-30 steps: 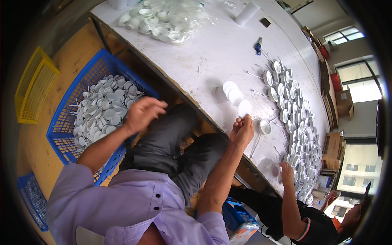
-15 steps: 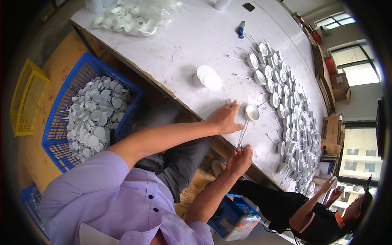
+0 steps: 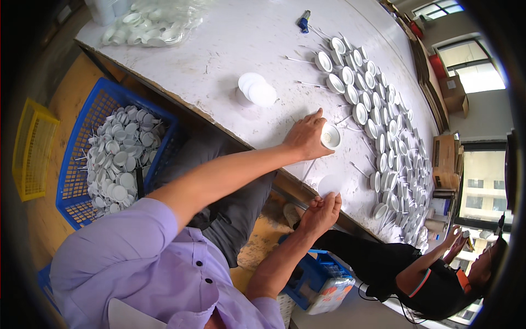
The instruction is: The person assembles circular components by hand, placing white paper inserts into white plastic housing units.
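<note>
My left hand point(image 3: 306, 137) reaches across the white table point(image 3: 219, 55) and grips a small white cup-shaped round part point(image 3: 331, 135) that rests on the tabletop. My right hand point(image 3: 320, 213) is at the table's near edge, its fingertips closed on the rim of a thin white disc point(image 3: 330, 185). A thin wire point(image 3: 308, 170) lies on the table between the two hands. A short stack of white discs point(image 3: 256, 90) stands a little beyond my left hand.
A blue basket point(image 3: 87, 109) of several white round parts sits left of my knees, with a yellow basket point(image 3: 33, 151) further left. Rows of white cup parts point(image 3: 378, 120) with wires cover the table's right side. Another person point(image 3: 433, 274) sits at the lower right.
My left hand left the blue basket and came to the table, now gripping a white cup part. My right hand drew back to the table's edge with a disc.
</note>
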Motion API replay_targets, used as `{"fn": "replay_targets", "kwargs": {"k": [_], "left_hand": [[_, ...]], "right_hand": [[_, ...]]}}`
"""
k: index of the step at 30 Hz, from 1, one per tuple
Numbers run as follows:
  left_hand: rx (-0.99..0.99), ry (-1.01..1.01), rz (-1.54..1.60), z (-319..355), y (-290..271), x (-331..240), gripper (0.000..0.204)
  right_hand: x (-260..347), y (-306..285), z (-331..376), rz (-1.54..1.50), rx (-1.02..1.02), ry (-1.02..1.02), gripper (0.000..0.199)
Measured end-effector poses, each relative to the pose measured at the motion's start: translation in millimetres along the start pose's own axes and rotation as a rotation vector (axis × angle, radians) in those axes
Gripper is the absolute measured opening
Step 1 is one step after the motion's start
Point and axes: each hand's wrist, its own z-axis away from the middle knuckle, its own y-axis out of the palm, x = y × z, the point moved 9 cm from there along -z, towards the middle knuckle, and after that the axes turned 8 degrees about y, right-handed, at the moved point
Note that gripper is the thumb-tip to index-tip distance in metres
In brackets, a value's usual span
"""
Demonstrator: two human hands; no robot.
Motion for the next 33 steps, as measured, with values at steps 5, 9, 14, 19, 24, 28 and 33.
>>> {"fn": "replay_targets", "kwargs": {"k": [5,9,14,19,24,28,33], "left_hand": [[-0.044,0.017,0.388,60,-59,-14,0.076],[-0.046,-0.032,0.424,103,-87,-2,0.075],[-0.109,0.004,0.426,130,-108,5,0.066],[0.036,-0.116,0.511,145,-109,19,0.073],[0.101,-0.11,0.641,153,-109,20,0.073],[0.08,-0.104,0.602,154,-110,22,0.063],[0.06,-0.138,0.607,155,-109,25,0.052]], "right_hand": [[-7,14,3,-0.1,0.107,0.026,0.015],[-25,50,17,0.037,0.2,0.074,0.013],[-63,74,37,0.204,0.291,0.13,0.014],[-78,91,55,0.287,0.265,0.095,0.02],[-88,95,61,0.233,0.293,0.146,0.021],[-89,94,64,0.218,0.29,0.145,0.021],[-91,98,66,0.26,0.323,0.138,0.022]]}}
